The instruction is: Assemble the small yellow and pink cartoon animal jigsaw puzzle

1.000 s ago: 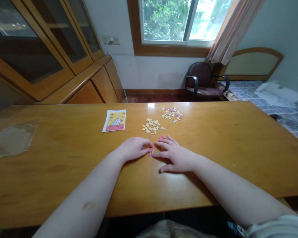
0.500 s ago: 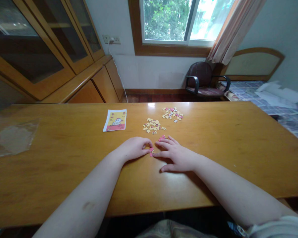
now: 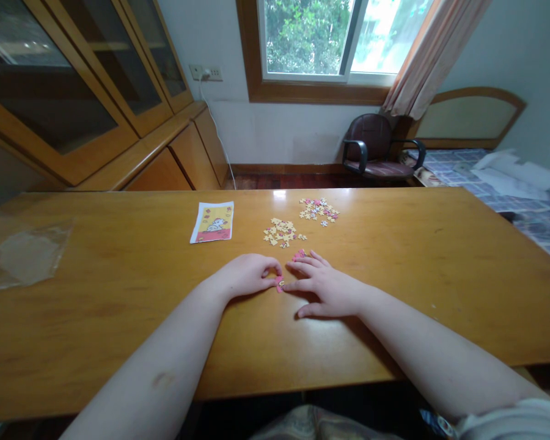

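Between my hands, pink puzzle pieces [image 3: 280, 285] lie on the table; how many are there I cannot make out. My left hand [image 3: 255, 272] pinches them at their left side with thumb and forefinger. My right hand [image 3: 319, 284] rests with its fingers spread, the forefinger's tip touching their right side. More pink pieces [image 3: 299, 254] lie just beyond my right fingers, which partly cover them. Farther off is a loose heap of mostly yellow puzzle pieces [image 3: 280, 232], and behind it to the right a mixed heap of yellow, pink and white pieces [image 3: 319, 210].
A picture card [image 3: 214, 222] with a white animal on yellow and pink lies left of the heaps. At the far left of the wooden table [image 3: 132, 256] is a clear plastic bag [image 3: 25, 253]. An armchair [image 3: 371, 146] stands beyond the far edge.
The pink pieces between my hands have shifted slightly, and a bit of pink now shows lower down. Both hands are nearly where they were.
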{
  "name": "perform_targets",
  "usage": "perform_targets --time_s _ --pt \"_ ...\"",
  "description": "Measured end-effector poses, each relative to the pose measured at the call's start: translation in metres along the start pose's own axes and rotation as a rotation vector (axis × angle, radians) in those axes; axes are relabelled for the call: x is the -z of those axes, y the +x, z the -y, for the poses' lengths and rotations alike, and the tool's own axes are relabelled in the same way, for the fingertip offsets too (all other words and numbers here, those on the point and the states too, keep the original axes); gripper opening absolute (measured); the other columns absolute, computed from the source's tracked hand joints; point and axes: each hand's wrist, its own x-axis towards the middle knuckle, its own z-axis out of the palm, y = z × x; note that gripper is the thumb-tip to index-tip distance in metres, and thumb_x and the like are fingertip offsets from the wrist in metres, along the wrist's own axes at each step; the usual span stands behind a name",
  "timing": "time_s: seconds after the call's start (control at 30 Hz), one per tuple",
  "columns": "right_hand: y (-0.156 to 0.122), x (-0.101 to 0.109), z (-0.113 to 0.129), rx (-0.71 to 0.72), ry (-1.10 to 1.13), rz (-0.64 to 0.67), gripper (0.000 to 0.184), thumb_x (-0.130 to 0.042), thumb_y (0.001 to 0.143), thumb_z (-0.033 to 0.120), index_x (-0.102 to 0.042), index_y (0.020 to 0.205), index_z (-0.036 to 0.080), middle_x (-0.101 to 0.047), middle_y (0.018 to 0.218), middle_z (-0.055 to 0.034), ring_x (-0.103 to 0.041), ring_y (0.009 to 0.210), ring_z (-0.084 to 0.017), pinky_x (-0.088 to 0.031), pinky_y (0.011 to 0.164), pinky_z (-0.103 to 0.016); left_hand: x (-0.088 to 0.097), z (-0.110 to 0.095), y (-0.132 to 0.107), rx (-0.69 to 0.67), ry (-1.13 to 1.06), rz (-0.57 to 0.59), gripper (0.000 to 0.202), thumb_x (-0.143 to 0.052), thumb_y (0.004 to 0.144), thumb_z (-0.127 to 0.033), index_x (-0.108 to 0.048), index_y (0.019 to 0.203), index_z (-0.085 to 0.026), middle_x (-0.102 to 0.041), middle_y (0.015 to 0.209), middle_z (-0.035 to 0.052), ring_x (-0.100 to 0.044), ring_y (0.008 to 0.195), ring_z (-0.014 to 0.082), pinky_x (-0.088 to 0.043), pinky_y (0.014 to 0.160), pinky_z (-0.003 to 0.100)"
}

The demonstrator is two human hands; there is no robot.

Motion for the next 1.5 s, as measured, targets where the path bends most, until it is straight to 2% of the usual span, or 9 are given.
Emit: perform_targets --time_s 0.37,0.8,0.97,1.13,1.5 --pt "0.0013 0.0006 0.0004 0.017 0.018 -0.001 0.065 -0.055 0.08 0.066 -0.054 0.135 0.03 -0.037 0.149 -0.0139 -0.027 0.139 -0.034 -0.01 0.113 -0.057 -0.0036 0.0015 0.0008 -0.047 0.067 -0.048 0.029 -0.051 0.086 -0.043 -0.07 0.102 -0.027 -0.073 0.098 0.002 -0.065 0.083 0.0183 -0.044 0.071 0.026" --pt "0.0013 0.0004 0.0012 0.016 -0.001 0.006 0.069 -0.054 0.081 0.067 -0.051 0.137 0.027 -0.038 0.148 -0.0154 -0.027 0.139 -0.034 -0.01 0.114 -0.056 -0.0035 0.0065 0.0005 -0.028 0.002 -0.021 0.029 -0.053 0.085 -0.045 -0.068 0.105 -0.029 -0.072 0.097 0.0007 -0.064 0.084 0.0179 -0.043 0.069 0.025" --pt "0.0013 0.0013 0.0025 0.013 -0.001 0.014 0.072 -0.054 0.08 0.067 -0.05 0.138 0.025 -0.038 0.148 -0.0154 -0.026 0.139 -0.035 -0.01 0.114 -0.055 -0.0035 0.0059 0.0014 -0.051 -0.02 -0.026 0.028 -0.048 0.088 -0.041 -0.069 0.102 -0.029 -0.073 0.101 -0.0001 -0.064 0.089 0.0169 -0.044 0.075 0.024" --pt "0.0006 0.0029 0.0036 0.02 0.005 0.013 0.071 -0.054 0.081 0.066 -0.051 0.138 0.024 -0.039 0.147 -0.0158 -0.026 0.139 -0.035 -0.01 0.114 -0.056 -0.0039 0.004 0.0027 -0.024 -0.001 -0.043 0.028 -0.049 0.087 -0.04 -0.07 0.1 -0.028 -0.073 0.101 0.0006 -0.064 0.088 0.0171 -0.045 0.073 0.024" --pt "0.0013 0.0024 0.0025 0.019 -0.005 0.014 0.071 -0.054 0.081 0.067 -0.05 0.138 0.025 -0.04 0.147 -0.0141 -0.026 0.139 -0.034 -0.011 0.115 -0.055 -0.0036 0.0032 0.0016 -0.053 0.002 -0.065 0.027 -0.048 0.087 -0.037 -0.07 0.1 -0.028 -0.073 0.1 -0.0004 -0.065 0.088 0.0168 -0.045 0.076 0.024"
